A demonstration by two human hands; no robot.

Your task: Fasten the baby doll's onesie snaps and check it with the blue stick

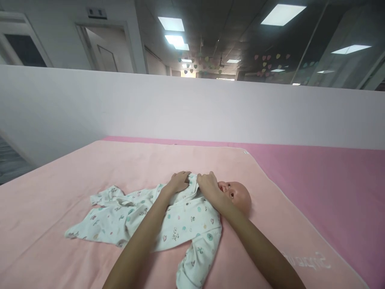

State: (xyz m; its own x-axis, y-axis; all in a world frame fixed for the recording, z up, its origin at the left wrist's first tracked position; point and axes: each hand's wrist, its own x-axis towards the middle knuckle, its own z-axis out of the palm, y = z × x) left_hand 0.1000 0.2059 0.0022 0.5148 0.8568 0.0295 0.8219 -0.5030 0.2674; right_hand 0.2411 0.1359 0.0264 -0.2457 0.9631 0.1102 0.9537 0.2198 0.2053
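A baby doll (240,194) lies on its back on a pale pink sheet, its bald head to the right. It wears a white printed baby romper (192,216), with one sleeve reaching toward me and the legs spread flat to the left. My left hand (179,182) is at the far side of the doll's chest, fingers bent over the romper cloth. Close beside the doll's chin, my right hand (208,186) is closed on the romper near the collar. The fingertips of both hands are partly hidden. The doll's far arm cannot be made out.
The pale pink sheet (144,156) covers most of the padded surface, over a darker pink mat (315,176) on the right. White lettering marks the sheet at lower right. A low white wall (192,108) runs along the back, with glass, doors and ceiling lights beyond.
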